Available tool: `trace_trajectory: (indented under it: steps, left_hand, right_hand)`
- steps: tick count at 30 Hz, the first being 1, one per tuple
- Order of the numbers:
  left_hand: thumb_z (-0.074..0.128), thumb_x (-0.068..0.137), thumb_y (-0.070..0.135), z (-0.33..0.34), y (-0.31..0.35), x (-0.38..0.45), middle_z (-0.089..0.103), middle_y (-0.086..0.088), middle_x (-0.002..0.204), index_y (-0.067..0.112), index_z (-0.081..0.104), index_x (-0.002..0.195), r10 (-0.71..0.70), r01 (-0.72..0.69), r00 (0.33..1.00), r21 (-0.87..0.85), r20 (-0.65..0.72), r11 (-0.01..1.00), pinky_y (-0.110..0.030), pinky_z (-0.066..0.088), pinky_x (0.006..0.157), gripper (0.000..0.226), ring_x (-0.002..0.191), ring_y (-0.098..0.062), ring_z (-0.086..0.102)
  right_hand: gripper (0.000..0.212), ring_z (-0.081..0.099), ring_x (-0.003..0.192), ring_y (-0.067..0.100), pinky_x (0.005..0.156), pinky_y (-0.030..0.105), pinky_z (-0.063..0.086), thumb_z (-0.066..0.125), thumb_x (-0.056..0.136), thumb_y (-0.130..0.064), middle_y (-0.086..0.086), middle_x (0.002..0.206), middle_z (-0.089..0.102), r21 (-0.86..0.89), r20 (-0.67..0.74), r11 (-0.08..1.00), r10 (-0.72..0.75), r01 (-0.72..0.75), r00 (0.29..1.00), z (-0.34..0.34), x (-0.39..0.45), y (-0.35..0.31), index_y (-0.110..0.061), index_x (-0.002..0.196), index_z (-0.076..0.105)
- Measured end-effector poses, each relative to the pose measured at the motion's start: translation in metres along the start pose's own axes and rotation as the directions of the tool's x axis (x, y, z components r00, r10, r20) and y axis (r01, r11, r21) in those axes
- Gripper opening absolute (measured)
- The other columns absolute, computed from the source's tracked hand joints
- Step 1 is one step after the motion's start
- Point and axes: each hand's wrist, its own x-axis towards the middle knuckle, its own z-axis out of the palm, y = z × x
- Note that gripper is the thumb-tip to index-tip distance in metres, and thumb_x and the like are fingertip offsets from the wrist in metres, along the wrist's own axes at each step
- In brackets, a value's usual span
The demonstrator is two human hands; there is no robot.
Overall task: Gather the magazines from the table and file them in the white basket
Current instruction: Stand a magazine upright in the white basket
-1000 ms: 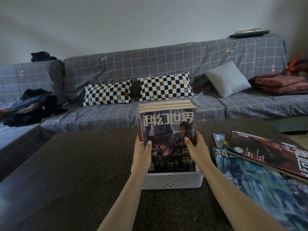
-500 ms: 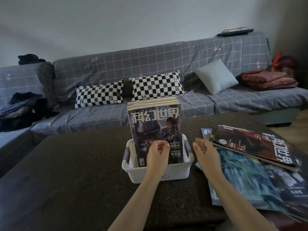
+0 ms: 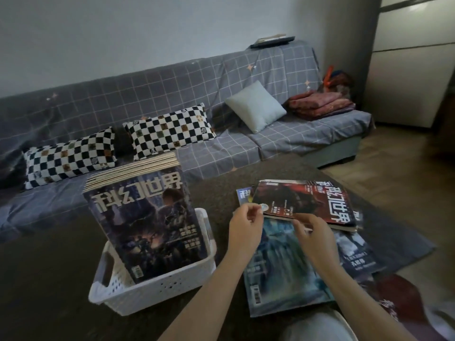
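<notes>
A thick batch of magazines [image 3: 145, 222] already stands in your white basket [image 3: 157, 289]; several remain on the surface [image 3: 49, 267]. Both hands, left [image 3: 245, 227] and right [image 3: 314, 233], reach the red-covered magazine [image 3: 305, 203], fingers curled at its edge; grip unclear

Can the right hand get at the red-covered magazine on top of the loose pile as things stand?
Probably yes. The right hand is already at the near edge of the red-covered magazine, which lies uppermost on the pile with nothing over it; the left hand is at its corner.
</notes>
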Motion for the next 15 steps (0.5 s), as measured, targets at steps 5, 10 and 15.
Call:
trace_trajectory:
  steps: [5,10,15]
  left_hand:
    - [0.049,0.097,0.034,0.038,-0.016,0.045,0.047,-0.005,0.14,0.014,0.053,0.134,-0.105,0.1,0.994,0.157,0.028,0.983,-0.036,0.04,0.106,0.041,0.126,-0.018,0.046]
    - [0.054,0.095,0.035,0.057,-0.029,0.07,0.047,-0.007,0.142,0.016,0.044,0.142,-0.21,0.21,0.978,0.163,-0.014,0.964,-0.042,0.038,0.108,0.052,0.131,-0.022,0.043]
    - [0.069,0.086,0.018,0.054,-0.024,0.086,0.06,-0.007,0.13,0.013,0.052,0.135,-0.279,0.277,0.959,-0.053,-0.045,0.959,-0.033,0.05,0.092,0.051,0.111,-0.017,0.06]
  right_hand:
    - [0.035,0.044,0.116,0.027,0.097,0.038,0.04,0.06,0.089,-0.032,0.009,0.12,0.057,-0.12,-0.045,0.988,0.09,-0.095,0.995,-0.008,0.023,0.03,-0.011,0.117,0.062]
    - [0.039,0.035,0.121,0.022,0.102,0.034,0.032,0.061,0.088,-0.029,0.005,0.127,0.051,-0.106,-0.038,0.991,0.081,-0.085,0.996,-0.003,0.025,0.047,-0.009,0.122,0.06]
    - [0.041,0.033,0.123,0.016,0.1,0.027,0.027,0.061,0.088,-0.029,0.001,0.129,0.051,-0.046,-0.048,0.994,0.093,-0.095,0.995,-0.002,0.023,0.049,-0.009,0.124,0.06]
